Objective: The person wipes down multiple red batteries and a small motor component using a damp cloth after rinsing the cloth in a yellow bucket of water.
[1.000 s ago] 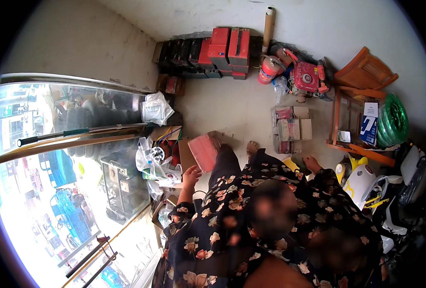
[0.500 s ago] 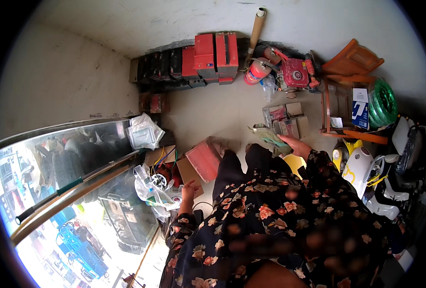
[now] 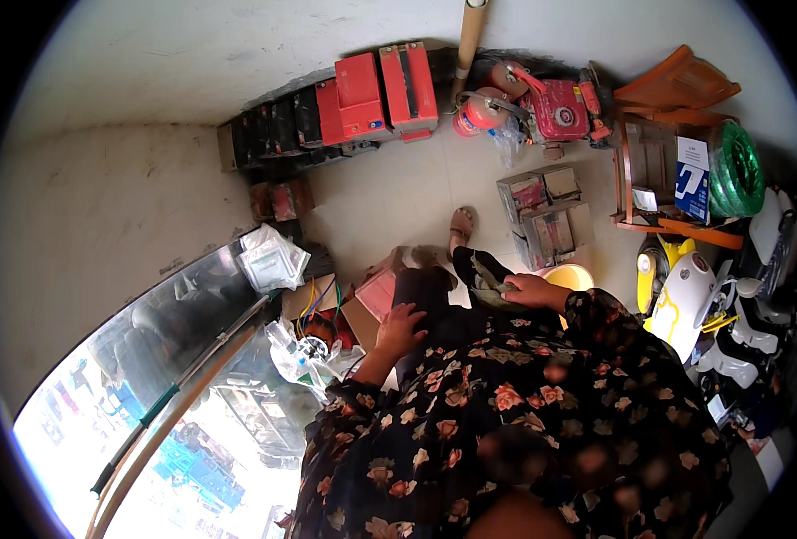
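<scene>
My right hand (image 3: 526, 290) grips a pale grey-green cloth (image 3: 486, 278) in front of my dark-trousered leg. Just right of it stands a yellow bucket (image 3: 569, 276). My left hand (image 3: 403, 325) is at my other leg with fingers apart and nothing visibly held. Beyond it, a dusty red box (image 3: 378, 287) leans by a brown cardboard piece (image 3: 361, 322). My sandalled foot (image 3: 460, 225) rests on the tiled floor.
Battery cases (image 3: 356, 99) line the wall near an extinguisher (image 3: 472, 119) and red engine (image 3: 560, 110). Boxes (image 3: 542, 216), a wooden chair (image 3: 650, 171), green hose coils (image 3: 735, 166) and a white-yellow scooter (image 3: 673, 305) are right; bags (image 3: 268, 256) and a window (image 3: 178, 431) left.
My right hand picked up the cloth and moved it left, lower over my leg. My left hand has shifted right toward my legs, and my foot has stepped forward.
</scene>
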Demonstrator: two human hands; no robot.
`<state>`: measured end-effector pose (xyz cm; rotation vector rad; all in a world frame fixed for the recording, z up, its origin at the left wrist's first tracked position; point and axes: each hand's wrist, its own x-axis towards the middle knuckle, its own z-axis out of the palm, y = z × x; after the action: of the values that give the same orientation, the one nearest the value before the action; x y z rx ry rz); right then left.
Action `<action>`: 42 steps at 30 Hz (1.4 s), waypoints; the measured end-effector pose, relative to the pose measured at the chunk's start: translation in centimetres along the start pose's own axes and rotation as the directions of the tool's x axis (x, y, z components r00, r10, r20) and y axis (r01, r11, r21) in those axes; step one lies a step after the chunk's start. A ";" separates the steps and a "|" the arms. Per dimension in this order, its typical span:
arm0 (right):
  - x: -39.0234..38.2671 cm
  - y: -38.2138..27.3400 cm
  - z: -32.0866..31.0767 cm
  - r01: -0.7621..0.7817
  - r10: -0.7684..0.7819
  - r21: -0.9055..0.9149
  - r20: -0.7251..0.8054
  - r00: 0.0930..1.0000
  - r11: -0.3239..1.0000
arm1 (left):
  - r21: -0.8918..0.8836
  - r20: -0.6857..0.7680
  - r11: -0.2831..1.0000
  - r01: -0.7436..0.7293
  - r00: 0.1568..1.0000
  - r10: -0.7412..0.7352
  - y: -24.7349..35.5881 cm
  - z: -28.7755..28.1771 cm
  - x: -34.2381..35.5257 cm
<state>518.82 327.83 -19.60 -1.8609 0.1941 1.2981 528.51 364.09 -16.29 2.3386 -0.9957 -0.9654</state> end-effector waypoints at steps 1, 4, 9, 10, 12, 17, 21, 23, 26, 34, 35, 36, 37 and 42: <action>0.1 -0.4 -0.4 -0.001 0.000 -0.007 -0.016 1.000 1.000 | -0.016 0.047 1.000 -0.011 0.999 0.012 0.2 -0.5 0.7; -0.2 -2.3 -1.6 -0.091 0.091 0.038 0.013 0.996 0.995 | -0.092 0.209 0.995 0.041 0.978 -0.021 0.5 -2.5 2.4; -1.5 -4.2 -1.5 -0.074 0.074 0.246 0.007 0.997 0.967 | -0.333 0.676 0.889 0.314 0.737 -0.007 -0.3 -7.5 3.4; -1.6 -4.3 -1.2 -0.212 0.177 0.363 0.127 0.976 0.907 | -0.382 0.684 0.875 0.299 0.728 0.049 -1.0 -8.4 3.5; -1.3 -4.5 -0.2 -0.228 0.164 0.489 0.170 0.972 0.842 | -0.350 0.744 0.885 0.307 0.665 0.063 -3.0 -9.0 4.8; 1.2 -7.3 2.3 -0.312 0.313 0.602 0.106 0.944 0.735 | -0.108 0.722 0.982 -0.153 0.667 0.183 -10.1 -4.5 12.7; 4.0 -8.3 1.5 -0.288 0.388 0.511 -0.099 0.916 0.810 | -0.169 0.745 0.980 -0.103 0.637 0.196 -14.9 2.2 18.4; 6.0 -7.1 0.8 -0.260 0.454 0.525 -0.283 0.845 0.811 | -0.212 0.695 0.972 -0.105 0.683 0.225 -17.3 6.3 20.4; 9.8 -3.4 0.5 -0.198 0.452 0.487 -0.486 0.748 0.850 | 0.008 0.859 0.999 -0.040 0.512 0.013 -20.3 13.7 21.7; 18.5 3.4 3.5 -0.082 0.346 0.436 -0.572 0.744 0.896 | 0.138 0.750 0.969 -0.203 0.661 0.032 -25.6 27.8 16.2; 19.3 3.7 3.5 -0.054 0.331 0.452 -0.560 0.760 0.890 | 0.120 0.794 0.970 -0.211 0.607 0.034 -26.1 28.7 15.7; 20.2 3.9 3.5 -0.056 0.339 0.466 -0.552 0.761 0.883 | 0.101 0.834 0.971 -0.217 0.550 0.036 -26.5 29.4 15.2; 21.2 4.1 3.4 -0.040 0.335 0.476 -0.555 0.762 0.879 | 0.083 0.869 0.971 -0.224 0.494 0.040 -27.0 30.0 14.9; 26.0 4.7 3.6 0.090 0.300 0.531 -0.601 0.741 0.842 | 0.118 0.839 0.944 -0.307 0.540 0.071 -28.4 32.4 14.4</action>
<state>525.45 335.61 -44.19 -1.7409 0.9675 0.4836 524.89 368.55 -61.30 1.8084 -1.7713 -2.0367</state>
